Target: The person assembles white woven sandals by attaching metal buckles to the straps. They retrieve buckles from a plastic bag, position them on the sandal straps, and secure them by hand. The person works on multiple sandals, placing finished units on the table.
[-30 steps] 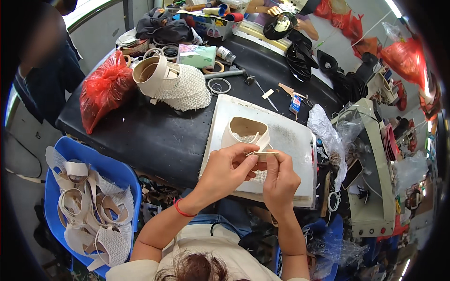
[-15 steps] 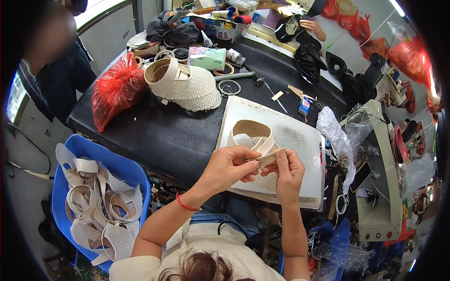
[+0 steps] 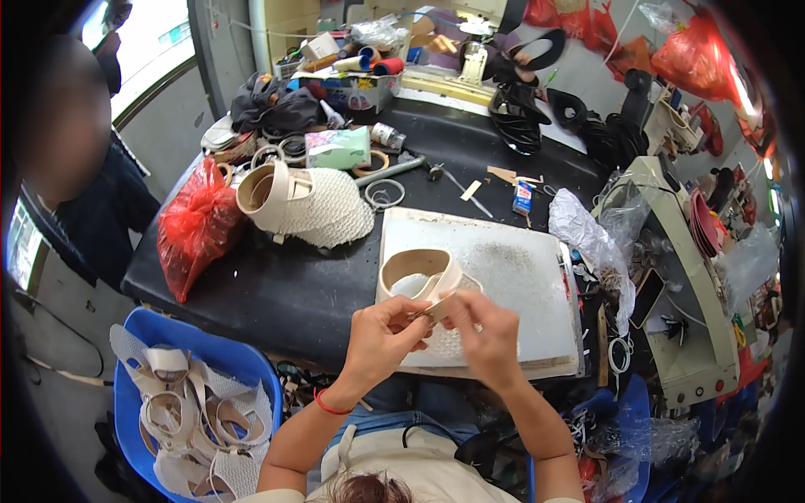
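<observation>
Both hands meet over the near edge of the white board (image 3: 520, 277): left hand (image 3: 381, 335) and right hand (image 3: 490, 339) pinching a beige strap (image 3: 440, 303) running away toward its loop (image 3: 415, 267).

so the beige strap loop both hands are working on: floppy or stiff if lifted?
Probably semi-stiff: the beige strap loop holds an open oval on the white board. Likely light, since the left hand and right hand pinch its tab with fingertips alone. The attached mesh probably droops.
</observation>
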`<state>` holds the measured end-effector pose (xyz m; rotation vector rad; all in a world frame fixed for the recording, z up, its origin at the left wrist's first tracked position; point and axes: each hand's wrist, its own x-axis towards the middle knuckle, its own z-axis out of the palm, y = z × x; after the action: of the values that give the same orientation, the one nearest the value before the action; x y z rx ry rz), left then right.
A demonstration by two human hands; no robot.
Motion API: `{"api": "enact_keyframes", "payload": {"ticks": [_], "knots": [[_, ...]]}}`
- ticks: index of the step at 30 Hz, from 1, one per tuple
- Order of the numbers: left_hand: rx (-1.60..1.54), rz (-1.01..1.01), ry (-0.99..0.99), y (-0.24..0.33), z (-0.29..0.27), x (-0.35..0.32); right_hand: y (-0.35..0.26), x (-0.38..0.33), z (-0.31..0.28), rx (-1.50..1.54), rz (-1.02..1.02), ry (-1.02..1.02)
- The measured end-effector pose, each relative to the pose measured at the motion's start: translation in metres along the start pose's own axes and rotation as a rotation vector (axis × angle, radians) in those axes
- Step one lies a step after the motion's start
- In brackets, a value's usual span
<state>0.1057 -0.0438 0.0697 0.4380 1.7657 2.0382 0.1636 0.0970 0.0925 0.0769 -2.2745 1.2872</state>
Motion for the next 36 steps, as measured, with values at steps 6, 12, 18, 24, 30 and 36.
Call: {"api": "enact_keyframes", "payload": {"ticks": [6,12,18,24,30,36], "knots": [[0.412,0.246,0.006,0.009,0.001,-0.009,-0.003,-0.014,0.016,-0.556,-0.442,-0.074],[-0.159,-0.001,-0.174,0.016,-0.028,-0.010,-0.004,0.012,-0.007,-0.274,-0.218,-0.204],[-0.262,-0.097,-0.177,0.018,-0.034,-0.009,-0.008,0.020,-0.009,-0.507,-0.111,-0.222],[-0.176,0.187,0.075,0.040,-0.016,0.009,-0.021,0.010,0.016,-0.212,-0.024,-0.025],[0.171,0.385,-0.019,0.052,-0.004,0.013,-0.039,0.013,-0.013,-0.224,-0.131,0.135],[0.523,0.656,0.093,0.039,0.012,0.015,-0.020,0.020,-0.017,0.095,-0.181,0.081]]}}
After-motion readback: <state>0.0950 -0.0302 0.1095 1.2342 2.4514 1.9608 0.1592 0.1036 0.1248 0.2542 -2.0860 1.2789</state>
